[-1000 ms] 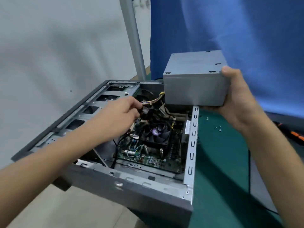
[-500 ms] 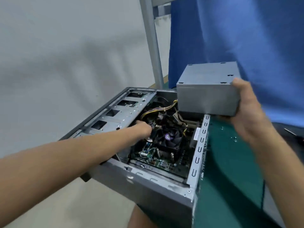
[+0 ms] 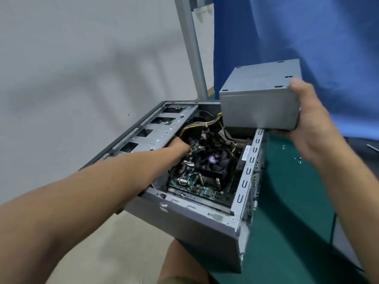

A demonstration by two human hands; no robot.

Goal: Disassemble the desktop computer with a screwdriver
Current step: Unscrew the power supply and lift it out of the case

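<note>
An open grey computer case [image 3: 196, 224] lies on its side on the green mat, overhanging the table's left edge. Inside are a motherboard [image 3: 196, 181] and a black CPU fan [image 3: 213, 160]. My right hand [image 3: 313, 128] grips a grey power supply box [image 3: 260, 103] above the case's far right corner. Yellow and black cables [image 3: 196, 126] run from the box down into the case. My left hand [image 3: 180, 147] reaches into the case beside the fan with fingers curled on a cable connector; the fingertips are hidden among the wires.
A green mat [image 3: 287, 201] covers the table right of the case, with a few loose screws [image 3: 297, 159] on it. A blue curtain [image 3: 287, 37] hangs behind. A grey metal post [image 3: 192, 50] stands behind the case. Grey floor lies to the left.
My left hand has moved deeper into the case, from the cable bundle to beside the fan. The power supply stays lifted in my right hand while the view shifts.
</note>
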